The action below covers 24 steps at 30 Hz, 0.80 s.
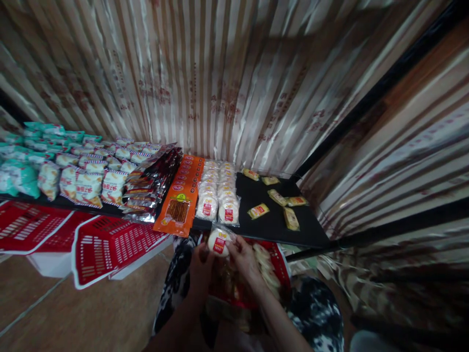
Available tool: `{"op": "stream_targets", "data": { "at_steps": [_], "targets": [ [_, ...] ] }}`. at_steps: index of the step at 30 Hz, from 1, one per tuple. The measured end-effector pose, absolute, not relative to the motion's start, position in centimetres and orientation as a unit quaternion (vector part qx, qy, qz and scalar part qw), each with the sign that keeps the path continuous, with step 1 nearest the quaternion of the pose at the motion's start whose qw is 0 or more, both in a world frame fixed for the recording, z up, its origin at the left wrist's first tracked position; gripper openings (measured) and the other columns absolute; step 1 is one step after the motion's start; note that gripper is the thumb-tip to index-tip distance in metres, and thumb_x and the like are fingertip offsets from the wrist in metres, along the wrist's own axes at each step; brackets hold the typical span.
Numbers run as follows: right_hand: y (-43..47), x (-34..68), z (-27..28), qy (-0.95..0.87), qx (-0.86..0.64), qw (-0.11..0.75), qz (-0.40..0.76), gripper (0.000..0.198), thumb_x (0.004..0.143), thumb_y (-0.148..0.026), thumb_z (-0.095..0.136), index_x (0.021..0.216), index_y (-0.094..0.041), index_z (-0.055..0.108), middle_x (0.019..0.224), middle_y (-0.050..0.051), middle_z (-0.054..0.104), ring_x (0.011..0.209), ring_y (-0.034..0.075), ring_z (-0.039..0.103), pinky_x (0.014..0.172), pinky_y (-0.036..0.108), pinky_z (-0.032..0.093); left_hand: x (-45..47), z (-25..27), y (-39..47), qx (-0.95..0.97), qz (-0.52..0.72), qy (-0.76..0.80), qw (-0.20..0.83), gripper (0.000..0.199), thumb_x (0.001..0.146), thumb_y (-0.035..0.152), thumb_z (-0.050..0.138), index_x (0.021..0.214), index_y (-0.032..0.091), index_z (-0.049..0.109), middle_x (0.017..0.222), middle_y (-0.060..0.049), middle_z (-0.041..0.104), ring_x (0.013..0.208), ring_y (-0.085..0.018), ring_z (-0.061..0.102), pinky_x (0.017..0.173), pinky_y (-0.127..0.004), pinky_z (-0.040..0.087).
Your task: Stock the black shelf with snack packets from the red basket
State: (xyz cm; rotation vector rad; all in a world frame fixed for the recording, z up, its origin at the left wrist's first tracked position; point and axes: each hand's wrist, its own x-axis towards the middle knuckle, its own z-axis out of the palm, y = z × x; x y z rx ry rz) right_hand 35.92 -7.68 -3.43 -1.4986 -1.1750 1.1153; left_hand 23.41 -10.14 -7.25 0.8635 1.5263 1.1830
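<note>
Between my two hands is a round white cracker packet point(219, 243) with a red label, in clear wrapping. My left hand point(201, 258) pinches its lower left edge, and my right hand point(242, 254) grips its right edge. Just beyond it, two rows of matching cracker packets point(229, 211) lie overlapped on the black shelf point(252, 229). Below my hands a red basket point(284, 274) stands between my knees. More round packets point(269, 274) line its right side; its other contents are dim and partly hidden by my arms.
Left of the crackers are an orange snack bag point(179, 200), a stack of dark foil packets point(154, 181), white snack bags point(88, 186) and teal bags point(25, 176). Small yellow packets point(258, 210) lie scattered at right. Red baskets point(98, 249) stand below left. A striped curtain point(220, 73) hangs behind.
</note>
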Motion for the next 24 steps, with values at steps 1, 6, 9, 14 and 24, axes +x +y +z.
{"op": "stream_targets", "data": {
  "at_steps": [1,6,9,14,24],
  "targets": [
    [-7.1,35.7,-3.3,-0.485,-0.611,0.444,0.440,0.035,0.067,-0.053,0.058,0.074,-0.019,0.056,0.063,0.000,0.062,0.059,0.016,0.057,0.054,0.026,0.046,23.1,-7.2,-10.1,0.406,0.491,0.651,0.413,0.043,0.071,0.034,0.058,0.109,0.014,0.055,0.108,-0.011,0.060,0.103,-0.024,0.056,0.092,-0.040,0.044],
    [-3.4,34.6,-2.9,-0.575,-0.620,0.421,0.329,0.027,0.072,-0.044,0.054,0.075,-0.018,0.060,0.072,0.002,0.058,0.065,0.016,0.054,0.063,0.027,0.045,22.4,-6.0,-9.0,0.617,0.449,0.617,0.190,0.035,0.085,0.022,0.040,0.117,0.018,0.055,0.135,-0.012,0.038,0.126,-0.024,0.037,0.104,-0.043,0.033],
    [-1.3,33.8,-2.7,-0.623,-0.620,0.399,0.260,0.025,0.076,-0.041,0.050,0.075,-0.018,0.060,0.075,0.003,0.056,0.069,0.016,0.052,0.065,0.026,0.045,22.4,-5.7,-7.6,0.660,0.412,0.607,0.161,0.041,0.086,0.019,0.036,0.124,0.018,0.051,0.142,-0.012,0.031,0.132,-0.027,0.026,0.105,-0.045,0.031],
    [0.4,33.0,-2.3,-0.664,-0.656,0.321,0.161,0.023,0.079,-0.035,0.048,0.083,-0.018,0.064,0.077,0.005,0.059,0.073,0.018,0.053,0.072,0.029,0.044,22.7,-6.1,-5.5,0.687,0.388,0.600,0.133,0.045,0.085,0.018,0.035,0.128,0.015,0.047,0.141,-0.013,0.033,0.135,-0.028,0.020,0.107,-0.047,0.028],
    [-0.9,33.1,-3.3,-0.679,-0.626,0.368,0.110,0.045,0.084,-0.023,0.043,0.129,-0.016,0.046,0.118,0.013,0.055,0.101,0.020,0.053,0.090,0.035,0.044,23.4,-6.1,-5.3,0.689,0.376,0.614,0.084,0.039,0.085,0.018,0.038,0.121,0.009,0.051,0.131,-0.020,0.039,0.125,-0.030,0.035,0.099,-0.049,0.037]
  ]
}}
